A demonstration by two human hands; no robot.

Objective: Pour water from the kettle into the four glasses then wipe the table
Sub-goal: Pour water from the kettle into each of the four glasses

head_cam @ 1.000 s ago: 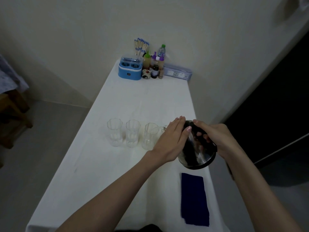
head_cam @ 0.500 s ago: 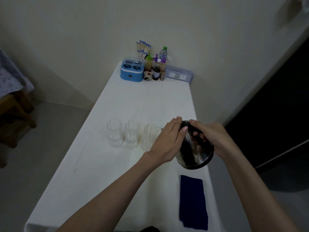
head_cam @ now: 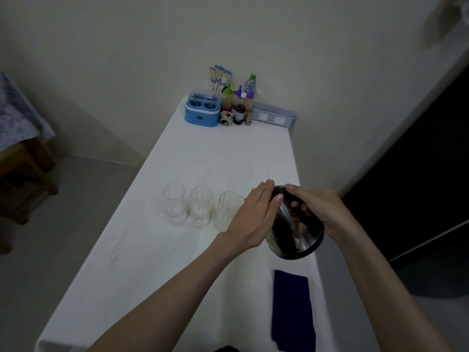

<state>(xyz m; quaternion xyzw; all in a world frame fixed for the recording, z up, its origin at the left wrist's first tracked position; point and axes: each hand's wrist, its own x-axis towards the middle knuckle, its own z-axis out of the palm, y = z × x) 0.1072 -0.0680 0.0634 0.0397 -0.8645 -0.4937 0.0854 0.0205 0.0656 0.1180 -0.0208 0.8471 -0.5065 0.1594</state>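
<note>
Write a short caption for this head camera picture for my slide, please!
Two hands tilt a steel kettle toward a row of glasses on a white table.

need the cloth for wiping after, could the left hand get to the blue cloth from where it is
Probably yes. The blue cloth lies flat near the table's front edge with nothing on it, but the left hand is flat against the tilted kettle and must let go first.

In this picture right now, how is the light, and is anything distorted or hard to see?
Head view: dim, flat light with soft shadows on the wall; the wide lens bends the table edges and walls; the clear glasses are faint against the white cloth, one mostly hidden behind the left hand; the kettle shows dull reflections, no strong glare.
</note>
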